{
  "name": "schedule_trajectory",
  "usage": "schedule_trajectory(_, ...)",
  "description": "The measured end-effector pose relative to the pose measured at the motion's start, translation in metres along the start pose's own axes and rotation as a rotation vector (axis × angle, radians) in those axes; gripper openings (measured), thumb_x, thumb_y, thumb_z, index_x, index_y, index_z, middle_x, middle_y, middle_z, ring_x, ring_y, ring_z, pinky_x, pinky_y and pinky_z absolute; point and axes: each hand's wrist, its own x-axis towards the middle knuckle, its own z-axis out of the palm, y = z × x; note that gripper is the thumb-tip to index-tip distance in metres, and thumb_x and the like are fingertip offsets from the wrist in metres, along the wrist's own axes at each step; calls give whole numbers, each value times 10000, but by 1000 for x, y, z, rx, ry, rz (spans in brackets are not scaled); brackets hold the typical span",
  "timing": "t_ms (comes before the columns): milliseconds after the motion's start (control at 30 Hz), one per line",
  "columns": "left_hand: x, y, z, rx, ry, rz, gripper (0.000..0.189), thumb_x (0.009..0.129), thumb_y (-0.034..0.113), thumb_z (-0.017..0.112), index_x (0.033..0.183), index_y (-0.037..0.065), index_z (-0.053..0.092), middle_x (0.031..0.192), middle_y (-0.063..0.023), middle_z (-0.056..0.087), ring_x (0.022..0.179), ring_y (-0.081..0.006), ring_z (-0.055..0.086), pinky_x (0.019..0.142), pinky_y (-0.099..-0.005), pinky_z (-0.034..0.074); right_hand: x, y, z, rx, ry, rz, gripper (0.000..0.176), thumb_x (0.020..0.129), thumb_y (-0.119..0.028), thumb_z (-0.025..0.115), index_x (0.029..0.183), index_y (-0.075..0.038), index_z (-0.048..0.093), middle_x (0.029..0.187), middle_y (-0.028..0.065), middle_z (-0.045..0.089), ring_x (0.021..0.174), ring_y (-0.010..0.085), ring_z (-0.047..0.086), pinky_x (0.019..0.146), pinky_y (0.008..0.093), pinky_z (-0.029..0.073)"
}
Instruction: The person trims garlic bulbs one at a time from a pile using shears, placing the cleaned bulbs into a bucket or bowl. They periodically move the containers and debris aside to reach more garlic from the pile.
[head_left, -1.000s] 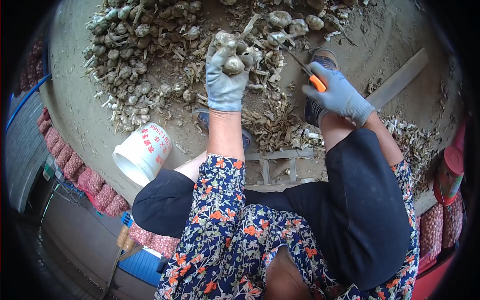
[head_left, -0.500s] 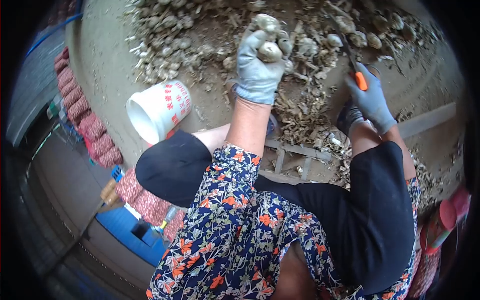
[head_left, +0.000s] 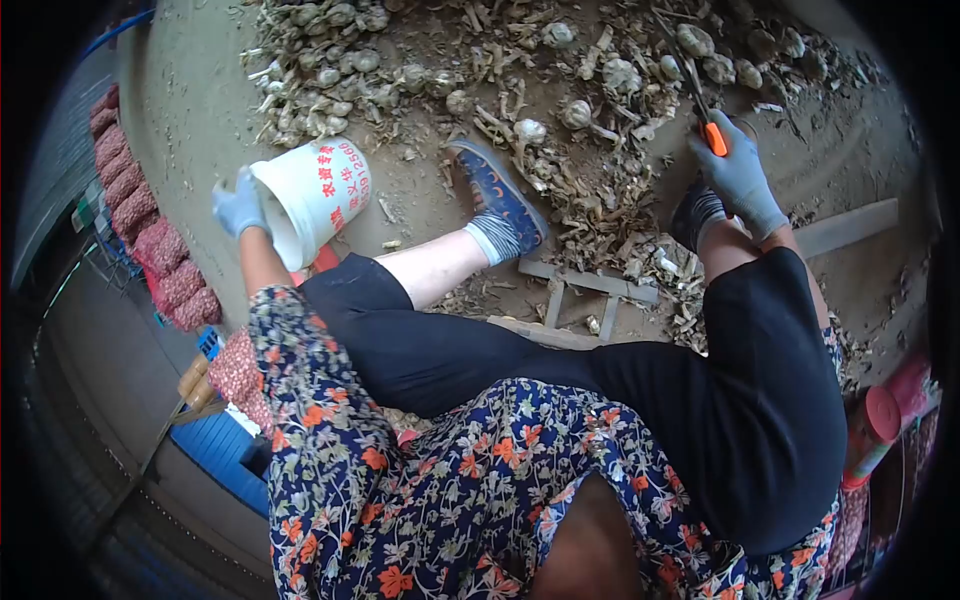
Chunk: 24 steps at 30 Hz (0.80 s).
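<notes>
Right hand (head_left: pixel 740 175) clasped orange-handled tool (head_left: pixel 716 139), tip toward garlic bulbs (head_left: pixel 694 40) on ground, probably for quick reach. Left hand (head_left: pixel 240 207) at bucket (head_left: pixel 335 185) rim; couldn't tell finger state. Bucket stood by left knee (head_left: pixel 350 283), likely for convenience. Earlier, left hand clutched bulbs; none visible there now.

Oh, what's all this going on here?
Someone in a flowered top is working with garlic bulbs, which lie spread over the ground in front among dry stalks and scraps. The gloved right hand grips an orange-handled tool, its dark blade pointing away toward the garlic. The gloved left hand is at the mouth of a white bucket with red lettering; whether that hand holds anything is hidden.
</notes>
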Motion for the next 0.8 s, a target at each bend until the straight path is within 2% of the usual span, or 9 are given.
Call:
schedule_trajectory(33, -25, 32, 10, -332, -203, 171, 398, 804, 313, 670, 1037, -7, 630, 892, -148, 667, 755, -220, 618, 696, -326, 499, 1, -3, -1, -21, -29, 26, 270, 835, -260, 584, 976, -47, 497, 825, 186, 599, 797, 344, 601, 706, 386, 451)
schedule_trajectory(100, -105, 117, 11, -802, -786, -32, 290, 787, 258, 652, 904, -6, 660, 652, -67, 629, 568, -156, 548, 589, -312, 476, 2, -3, -2, -59, -48, 35, 288, 835, -264, 584, 1004, -52, 489, 843, 193, 603, 824, 354, 603, 719, 394, 453)
schedule_trajectory(233, -229, 204, 40, -396, -821, 539, 482, 735, 357, 719, 1047, 6, 615, 921, -200, 668, 838, -298, 659, 752, -356, 516, -3, 3, -1, -89, -77, -47, 344, 832, -269, 590, 1074, -65, 453, 866, 215, 605, 876, 387, 597, 741, 418, 451)
schedule_trajectory(267, -244, 224, 42, -199, -942, 549, 543, 713, 378, 714, 1099, 19, 585, 1021, -236, 633, 1004, -383, 595, 891, -390, 461, -3, 6, -1, -97, -115, -65, 357, 831, -263, 588, 1090, -67, 440, 878, 222, 603, 894, 401, 589, 747, 425, 450)
schedule_trajectory(367, -256, 247, 45, 11, -1097, 574, 567, 699, 387, 728, 1096, 13, 571, 1058, -231, 622, 1007, -382, 591, 881, -397, 471, -7, -4, -8, -180, -278, -54, 337, 833, -244, 575, 1079, -61, 436, 887, 234, 600, 908, 407, 584, 749, 442, 448)
schedule_trajectory(433, -242, 246, 43, -223, -1123, 575, 489, 704, 268, 759, 1086, 12, 592, 1097, -190, 624, 965, -303, 632, 854, -365, 499, -7, 4, -7, -231, -275, -125, 374, 832, -238, 573, 1128, -56, 434, 932, 233, 603, 927, 396, 588, 761, 450, 458)
schedule_trajectory(500, -239, 247, 34, -1316, -1374, 98, 525, 689, -34, 734, 1178, 12, 550, 1015, -62, 625, 871, -121, 602, 789, -242, 509, -10, 5, -3, -386, -172, -263, 438, 827, -241, 583, 1189, -50, 427, 961, 221, 599, 931, 379, 594, 784, 439, 471)
schedule_trajectory(567, -232, 259, -1, -1664, -1432, 59, 530, 699, -60, 704, 1194, 22, 532, 1020, -51, 607, 889, -129, 596, 789, -241, 512, -5, 1, -4, -399, -174, -255, 497, 823, -249, 592, 1239, -47, 410, 996, 205, 585, 947, 366, 590, 811, 427, 474)
schedule_trajectory(800, -240, 300, -49, -1344, -1214, 464, 615, 677, -41, 696, 1252, -12, 479, 1055, -72, 612, 955, -134, 595, 829, -253, 490, -8, -23, -16, -599, 28, -288, 558, 796, -289, 624, 1249, -70, 384, 995, 175, 556, 950, 331, 574, 806, 426, 440)
